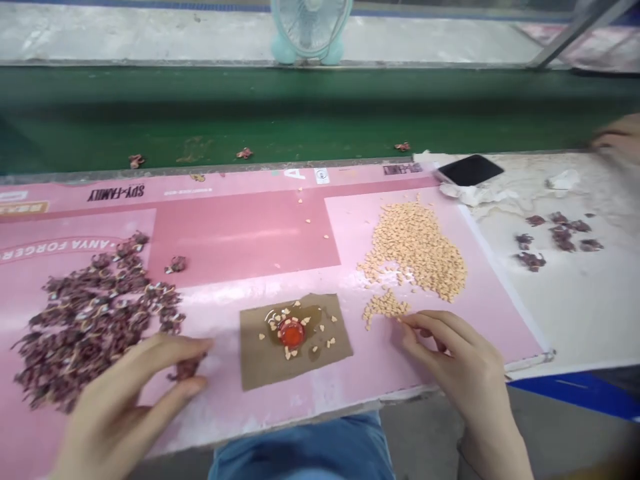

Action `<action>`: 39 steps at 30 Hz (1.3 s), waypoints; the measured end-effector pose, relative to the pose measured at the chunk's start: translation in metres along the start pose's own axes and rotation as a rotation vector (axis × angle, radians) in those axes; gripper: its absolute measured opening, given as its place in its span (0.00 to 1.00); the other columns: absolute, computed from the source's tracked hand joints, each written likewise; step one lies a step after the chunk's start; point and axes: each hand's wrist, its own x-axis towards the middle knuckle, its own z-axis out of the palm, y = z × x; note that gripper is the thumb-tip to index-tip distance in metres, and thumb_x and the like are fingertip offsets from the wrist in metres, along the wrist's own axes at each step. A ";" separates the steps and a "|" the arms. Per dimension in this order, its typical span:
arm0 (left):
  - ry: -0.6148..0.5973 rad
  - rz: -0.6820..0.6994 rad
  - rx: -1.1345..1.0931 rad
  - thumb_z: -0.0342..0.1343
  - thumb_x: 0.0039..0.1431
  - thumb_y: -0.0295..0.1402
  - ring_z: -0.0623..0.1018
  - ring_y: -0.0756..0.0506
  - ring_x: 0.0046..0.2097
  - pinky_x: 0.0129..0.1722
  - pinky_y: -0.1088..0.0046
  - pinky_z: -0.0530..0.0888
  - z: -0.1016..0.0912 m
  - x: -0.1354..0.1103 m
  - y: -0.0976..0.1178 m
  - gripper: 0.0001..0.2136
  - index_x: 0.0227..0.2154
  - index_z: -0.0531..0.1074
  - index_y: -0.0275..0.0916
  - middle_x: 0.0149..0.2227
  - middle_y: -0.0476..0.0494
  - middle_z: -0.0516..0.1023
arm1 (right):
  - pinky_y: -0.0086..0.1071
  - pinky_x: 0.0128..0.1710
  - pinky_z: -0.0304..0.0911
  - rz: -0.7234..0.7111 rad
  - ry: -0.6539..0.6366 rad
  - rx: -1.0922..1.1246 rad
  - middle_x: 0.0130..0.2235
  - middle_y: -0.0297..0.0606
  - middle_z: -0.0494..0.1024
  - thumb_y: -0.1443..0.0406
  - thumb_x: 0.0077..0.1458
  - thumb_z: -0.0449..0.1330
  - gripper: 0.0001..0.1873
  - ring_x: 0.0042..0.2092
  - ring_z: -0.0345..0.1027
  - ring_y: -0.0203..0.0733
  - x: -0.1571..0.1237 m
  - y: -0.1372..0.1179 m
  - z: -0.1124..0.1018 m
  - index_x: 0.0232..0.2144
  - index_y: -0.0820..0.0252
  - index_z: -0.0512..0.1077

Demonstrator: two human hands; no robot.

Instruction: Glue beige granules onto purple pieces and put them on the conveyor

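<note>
My left hand (135,393) has a small dark purple piece (187,367) between its thumb and forefinger, at the right edge of a heap of similar dark purple pieces (100,320). My right hand (455,353) is closed in a pinch at the near edge of a small cluster of tiny beige pieces (385,305); a beige bit shows at the fingertips. Between my hands lies a brown cardboard piece (260,370). On it a small red round cap (293,335) sits in a wet, clear liquid, with several beige pieces scattered around it.
A larger beige pile (417,247) lies on the pink printed sheet (240,233). Right of it are a black phone (471,171), crumpled tissue (477,195) and more purple pieces (563,237). A fan (311,27) stands behind the green strip (320,120). Another person's blurred hand (620,139) shows at right.
</note>
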 end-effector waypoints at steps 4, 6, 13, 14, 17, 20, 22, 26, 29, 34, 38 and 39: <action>-0.028 -0.006 -0.228 0.70 0.57 0.33 0.78 0.49 0.27 0.28 0.79 0.78 0.035 -0.010 0.020 0.08 0.39 0.82 0.53 0.28 0.53 0.81 | 0.24 0.24 0.67 -0.076 -0.012 0.237 0.31 0.33 0.79 0.73 0.61 0.62 0.07 0.26 0.71 0.31 0.015 -0.040 0.014 0.35 0.56 0.73; -0.018 -0.050 -0.268 0.71 0.57 0.32 0.80 0.51 0.29 0.30 0.83 0.78 0.047 -0.013 0.023 0.07 0.38 0.82 0.49 0.30 0.52 0.82 | 0.24 0.24 0.68 -0.130 -0.055 0.343 0.30 0.33 0.79 0.74 0.61 0.61 0.08 0.26 0.71 0.31 0.024 -0.059 0.021 0.35 0.56 0.72; -0.040 0.030 -0.367 0.65 0.64 0.39 0.80 0.54 0.29 0.33 0.88 0.78 0.054 -0.023 0.020 0.05 0.37 0.79 0.44 0.30 0.52 0.81 | 0.23 0.24 0.69 -0.175 -0.095 0.432 0.30 0.35 0.80 0.75 0.60 0.60 0.08 0.28 0.74 0.32 0.041 -0.086 0.036 0.34 0.58 0.73; -0.036 0.049 -0.373 0.65 0.65 0.40 0.80 0.54 0.29 0.32 0.87 0.78 0.054 -0.024 0.019 0.07 0.36 0.79 0.43 0.31 0.51 0.80 | 0.23 0.24 0.69 -0.178 -0.100 0.422 0.30 0.35 0.80 0.75 0.61 0.60 0.08 0.27 0.74 0.32 0.042 -0.085 0.038 0.34 0.58 0.73; -0.005 0.084 -0.369 0.64 0.65 0.41 0.81 0.53 0.32 0.33 0.86 0.79 0.054 -0.025 0.017 0.09 0.35 0.79 0.41 0.34 0.49 0.78 | 0.24 0.24 0.69 -0.178 -0.107 0.385 0.30 0.35 0.80 0.74 0.61 0.60 0.07 0.25 0.72 0.31 0.042 -0.084 0.040 0.33 0.58 0.73; -0.017 0.087 -0.383 0.63 0.66 0.39 0.81 0.54 0.32 0.34 0.87 0.79 0.056 -0.027 0.016 0.07 0.37 0.78 0.41 0.34 0.49 0.79 | 0.24 0.24 0.68 -0.166 -0.119 0.364 0.30 0.34 0.80 0.74 0.61 0.61 0.07 0.26 0.73 0.31 0.041 -0.084 0.041 0.33 0.57 0.73; -0.049 0.084 -0.405 0.63 0.66 0.39 0.81 0.54 0.31 0.34 0.88 0.79 0.057 -0.027 0.017 0.07 0.38 0.78 0.41 0.34 0.50 0.80 | 0.24 0.24 0.68 -0.165 -0.125 0.356 0.30 0.34 0.80 0.74 0.60 0.61 0.08 0.27 0.74 0.32 0.041 -0.083 0.042 0.34 0.57 0.73; -0.079 0.082 -0.429 0.64 0.65 0.39 0.82 0.54 0.33 0.34 0.89 0.78 0.057 -0.028 0.016 0.07 0.38 0.77 0.41 0.32 0.50 0.81 | 0.25 0.25 0.68 -0.191 -0.124 0.324 0.31 0.35 0.81 0.75 0.60 0.61 0.08 0.29 0.75 0.33 0.041 -0.083 0.042 0.35 0.57 0.72; -0.068 0.070 -0.443 0.65 0.65 0.39 0.81 0.54 0.32 0.35 0.89 0.79 0.058 -0.029 0.015 0.08 0.38 0.78 0.41 0.32 0.50 0.81 | 0.26 0.26 0.68 -0.226 -0.122 0.299 0.31 0.35 0.80 0.76 0.60 0.61 0.09 0.28 0.74 0.33 0.041 -0.083 0.041 0.36 0.57 0.71; -0.028 0.047 -0.432 0.64 0.66 0.34 0.82 0.56 0.31 0.37 0.90 0.79 0.060 -0.028 0.015 0.03 0.40 0.80 0.42 0.34 0.51 0.80 | 0.26 0.28 0.70 -0.261 -0.108 0.279 0.31 0.35 0.80 0.76 0.61 0.62 0.09 0.30 0.76 0.34 0.041 -0.081 0.041 0.37 0.57 0.71; -0.008 0.062 -0.415 0.60 0.67 0.25 0.83 0.56 0.34 0.39 0.92 0.79 0.066 -0.028 0.018 0.07 0.42 0.80 0.42 0.35 0.52 0.81 | 0.25 0.28 0.70 -0.248 -0.095 0.313 0.31 0.36 0.80 0.77 0.59 0.63 0.10 0.31 0.76 0.34 0.041 -0.085 0.037 0.36 0.59 0.71; -0.001 0.068 -0.415 0.60 0.67 0.24 0.83 0.56 0.34 0.39 0.91 0.79 0.068 -0.030 0.018 0.08 0.43 0.80 0.41 0.36 0.51 0.81 | 0.25 0.28 0.71 -0.230 -0.092 0.340 0.31 0.36 0.80 0.78 0.58 0.63 0.10 0.31 0.76 0.34 0.041 -0.089 0.034 0.36 0.59 0.71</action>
